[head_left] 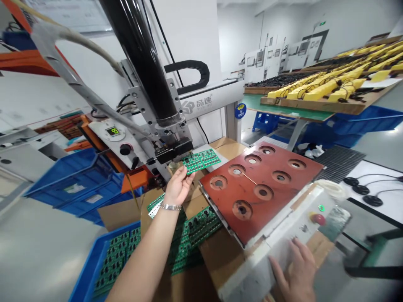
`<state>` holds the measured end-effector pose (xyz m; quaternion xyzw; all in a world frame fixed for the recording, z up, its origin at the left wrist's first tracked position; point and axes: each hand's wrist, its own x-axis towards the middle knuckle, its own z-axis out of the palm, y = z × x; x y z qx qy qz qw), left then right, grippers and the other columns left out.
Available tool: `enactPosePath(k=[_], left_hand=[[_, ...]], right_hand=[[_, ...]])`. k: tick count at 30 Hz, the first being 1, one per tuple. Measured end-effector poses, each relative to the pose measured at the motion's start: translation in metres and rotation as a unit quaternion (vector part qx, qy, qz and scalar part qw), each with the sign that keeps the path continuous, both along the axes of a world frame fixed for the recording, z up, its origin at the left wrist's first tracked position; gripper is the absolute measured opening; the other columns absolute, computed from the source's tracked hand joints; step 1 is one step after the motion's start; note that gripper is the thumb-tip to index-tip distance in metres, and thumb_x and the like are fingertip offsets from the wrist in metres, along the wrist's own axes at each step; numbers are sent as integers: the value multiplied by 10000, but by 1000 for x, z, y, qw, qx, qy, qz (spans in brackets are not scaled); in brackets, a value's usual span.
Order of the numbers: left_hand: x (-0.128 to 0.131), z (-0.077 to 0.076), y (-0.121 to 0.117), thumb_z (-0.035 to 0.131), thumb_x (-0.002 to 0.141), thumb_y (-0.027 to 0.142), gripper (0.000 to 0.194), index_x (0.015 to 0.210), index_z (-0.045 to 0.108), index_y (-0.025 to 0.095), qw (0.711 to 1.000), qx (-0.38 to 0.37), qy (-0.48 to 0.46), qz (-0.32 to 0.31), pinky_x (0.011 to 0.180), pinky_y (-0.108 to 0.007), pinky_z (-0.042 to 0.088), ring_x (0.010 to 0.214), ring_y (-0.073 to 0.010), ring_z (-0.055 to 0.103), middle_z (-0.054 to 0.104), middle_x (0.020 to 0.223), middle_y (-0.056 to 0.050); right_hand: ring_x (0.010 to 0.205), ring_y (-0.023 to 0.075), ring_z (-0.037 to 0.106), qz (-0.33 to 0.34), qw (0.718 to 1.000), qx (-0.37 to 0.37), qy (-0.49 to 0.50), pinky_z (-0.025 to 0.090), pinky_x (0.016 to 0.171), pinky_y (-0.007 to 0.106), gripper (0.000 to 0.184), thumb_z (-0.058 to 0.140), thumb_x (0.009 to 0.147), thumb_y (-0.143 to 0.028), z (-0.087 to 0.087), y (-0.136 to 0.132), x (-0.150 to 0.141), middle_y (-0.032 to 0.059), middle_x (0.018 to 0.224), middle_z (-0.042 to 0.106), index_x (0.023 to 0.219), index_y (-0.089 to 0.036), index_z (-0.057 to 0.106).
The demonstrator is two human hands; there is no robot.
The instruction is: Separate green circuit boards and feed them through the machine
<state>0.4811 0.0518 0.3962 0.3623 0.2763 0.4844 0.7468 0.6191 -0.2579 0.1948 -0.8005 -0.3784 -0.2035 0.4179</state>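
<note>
Our left hand pinches the green circuit board by one corner, likely steadying it at the machine head, while our right hand, spread and empty, rests on the control box, perhaps for its buttons.

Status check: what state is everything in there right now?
Green circuit board: held by one edge
Left hand: pinching that board
Right hand: at the control box, thumb spread
Green indicator: lit
Display: lit
Red button: cannot tell if pressed
Red plate: recesses uncovered
Blue tray: loaded with boards
</note>
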Motion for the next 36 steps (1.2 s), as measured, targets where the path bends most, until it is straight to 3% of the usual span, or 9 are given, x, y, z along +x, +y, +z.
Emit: enactPosePath(k=[11,30,36], left_hand=[[2,5,-2,579,837,91,53,845,626,114,1000,-2,-10,-4,635,-295,554,747,-138,639,659,859,-23],[-4,6,-6,524,847,35,184,758,648,138,1000,-12,-4,10,707,-211,547,708,-97,644,677,793,-22],[-2,5,-2,526,850,38,139,789,628,110,1000,-11,-9,18,675,-265,560,712,-117,642,660,793,-14]], right_hand=[[1172,375,408,-2,1000,-13,7,359,947,606,689,430,804,-662,1,-1,1,208,1201,477,1194,-94,447],[1189,369,391,2,1000,-6,14,350,948,612,693,438,805,-654,1,0,0,208,1227,461,1229,-106,432],[1184,373,398,3,1000,-4,8,354,950,616,681,442,806,-649,2,0,0,207,1216,470,1217,-105,444]])
